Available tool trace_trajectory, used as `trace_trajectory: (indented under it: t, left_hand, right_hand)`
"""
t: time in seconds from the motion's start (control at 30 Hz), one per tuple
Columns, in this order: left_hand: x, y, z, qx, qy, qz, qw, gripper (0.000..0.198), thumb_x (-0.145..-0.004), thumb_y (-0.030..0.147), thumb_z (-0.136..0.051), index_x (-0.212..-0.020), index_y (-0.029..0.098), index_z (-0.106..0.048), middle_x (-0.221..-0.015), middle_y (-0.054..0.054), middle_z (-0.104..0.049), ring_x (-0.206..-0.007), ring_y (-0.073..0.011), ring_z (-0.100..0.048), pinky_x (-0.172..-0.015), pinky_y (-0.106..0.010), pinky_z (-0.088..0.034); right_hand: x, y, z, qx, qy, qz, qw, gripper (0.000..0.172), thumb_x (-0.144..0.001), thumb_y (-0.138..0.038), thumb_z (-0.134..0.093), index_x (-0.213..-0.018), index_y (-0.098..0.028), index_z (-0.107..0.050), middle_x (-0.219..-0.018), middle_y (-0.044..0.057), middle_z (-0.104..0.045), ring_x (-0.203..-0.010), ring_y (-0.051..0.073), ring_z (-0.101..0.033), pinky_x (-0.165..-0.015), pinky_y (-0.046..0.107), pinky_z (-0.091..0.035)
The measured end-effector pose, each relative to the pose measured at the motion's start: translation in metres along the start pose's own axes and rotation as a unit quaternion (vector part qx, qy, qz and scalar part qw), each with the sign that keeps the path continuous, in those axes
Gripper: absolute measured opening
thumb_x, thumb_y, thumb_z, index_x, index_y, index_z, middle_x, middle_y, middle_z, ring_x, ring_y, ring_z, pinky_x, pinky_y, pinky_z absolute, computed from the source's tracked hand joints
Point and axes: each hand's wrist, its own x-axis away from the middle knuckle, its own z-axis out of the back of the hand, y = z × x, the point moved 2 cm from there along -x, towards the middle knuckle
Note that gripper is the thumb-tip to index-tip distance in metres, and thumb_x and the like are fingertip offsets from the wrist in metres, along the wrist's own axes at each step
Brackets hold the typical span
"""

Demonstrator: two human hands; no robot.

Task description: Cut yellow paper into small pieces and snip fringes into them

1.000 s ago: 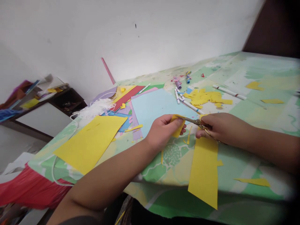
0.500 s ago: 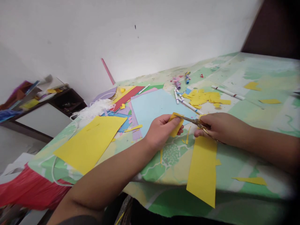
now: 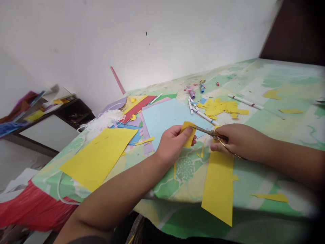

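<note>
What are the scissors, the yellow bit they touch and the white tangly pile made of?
Scissors: probably metal; they look grey and gold-coloured, with a slight shine.
Yellow bit: likely paper or thin card; it looks matte and flat, with fairly straight edges.
White tangly pile: some sort of string, dull white, in thin loose loops; cotton or plastic, too small to tell.

Left hand [image 3: 173, 141] pinches, right hand [image 3: 235, 140] grips, forearms [image 3: 122, 189] angled inward.

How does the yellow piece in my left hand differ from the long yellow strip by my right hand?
The piece is small; the strip is much longer. The piece is held at the scissors; the strip lies on the tablecloth, overhanging the edge. Both are yellow.
</note>
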Motion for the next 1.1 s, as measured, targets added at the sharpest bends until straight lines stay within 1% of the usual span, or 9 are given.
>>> trace_trajectory:
  t: [0.17,0.33,0.4,0.6,0.77,0.93,1.1]
  left_hand:
    - [-0.0008,-0.0006,0.0008,-0.009,0.016,-0.003,1.000,0.025,-0.069,0.038,-0.062,-0.072,0.013,-0.059,-0.059,0.001,-0.057,-0.052,-0.0077,-0.053,-0.054,-0.023,-0.042]
    - [-0.0004,-0.0012,-0.0010,-0.036,-0.023,-0.017,0.999,0.022,-0.072,0.036,-0.059,-0.067,0.014,-0.060,-0.056,0.002,-0.057,-0.053,-0.0071,-0.052,-0.055,-0.022,-0.041]
    - [-0.0001,-0.0013,-0.0015,-0.041,-0.027,-0.019,0.999,0.021,-0.072,0.035,-0.059,-0.066,0.015,-0.060,-0.056,0.002,-0.056,-0.053,-0.0072,-0.052,-0.055,-0.022,-0.041]
    - [-0.0002,0.0000,-0.0022,-0.039,-0.013,-0.012,0.999,0.021,-0.071,0.034,-0.060,-0.066,0.014,-0.061,-0.057,0.000,-0.058,-0.054,-0.0081,-0.054,-0.058,-0.023,-0.044]
    - [0.0005,0.0004,-0.0024,-0.007,0.015,-0.001,1.000,0.021,-0.069,0.035,-0.062,-0.072,0.014,-0.063,-0.065,-0.001,-0.063,-0.058,-0.0095,-0.057,-0.063,-0.026,-0.047]
    - [0.0014,-0.0006,-0.0038,-0.012,0.004,0.001,1.000,0.023,-0.069,0.036,-0.062,-0.071,0.013,-0.064,-0.065,-0.003,-0.064,-0.060,-0.0106,-0.058,-0.064,-0.027,-0.048]
    - [0.0005,-0.0023,-0.0033,0.000,-0.002,-0.010,1.000,0.020,-0.070,0.034,-0.062,-0.071,0.014,-0.064,-0.065,-0.002,-0.063,-0.059,-0.0093,-0.058,-0.062,-0.025,-0.047]
  right_hand:
    - [-0.0001,-0.0001,-0.0011,0.003,0.014,0.010,1.000,0.045,-0.072,-0.063,-0.039,-0.058,-0.020,-0.041,-0.056,0.001,-0.049,-0.050,0.013,-0.041,-0.046,0.025,-0.022]
    - [0.0000,-0.0008,-0.0012,0.004,0.010,0.008,1.000,0.043,-0.073,-0.061,-0.040,-0.057,-0.021,-0.038,-0.055,0.001,-0.048,-0.051,0.013,-0.040,-0.047,0.025,-0.023]
    - [0.0000,-0.0012,-0.0010,0.003,0.002,0.005,1.000,0.043,-0.072,-0.062,-0.040,-0.058,-0.021,-0.039,-0.057,0.001,-0.049,-0.052,0.014,-0.041,-0.047,0.026,-0.024]
    - [0.0006,-0.0032,0.0005,0.009,-0.005,0.007,1.000,0.045,-0.072,-0.064,-0.038,-0.058,-0.021,-0.039,-0.057,0.001,-0.050,-0.051,0.014,-0.041,-0.047,0.026,-0.023]
    - [0.0011,-0.0023,-0.0007,0.007,0.008,0.014,1.000,0.045,-0.072,-0.064,-0.039,-0.058,-0.021,-0.039,-0.056,0.001,-0.049,-0.050,0.013,-0.040,-0.046,0.025,-0.023]
    - [0.0005,-0.0019,-0.0015,0.010,0.011,0.014,1.000,0.046,-0.072,-0.064,-0.039,-0.057,-0.021,-0.038,-0.055,0.001,-0.048,-0.050,0.013,-0.039,-0.047,0.025,-0.023]
    - [0.0008,-0.0033,0.0000,0.010,0.007,0.009,1.000,0.046,-0.071,-0.066,-0.039,-0.058,-0.022,-0.037,-0.056,0.001,-0.048,-0.051,0.014,-0.039,-0.046,0.025,-0.023]
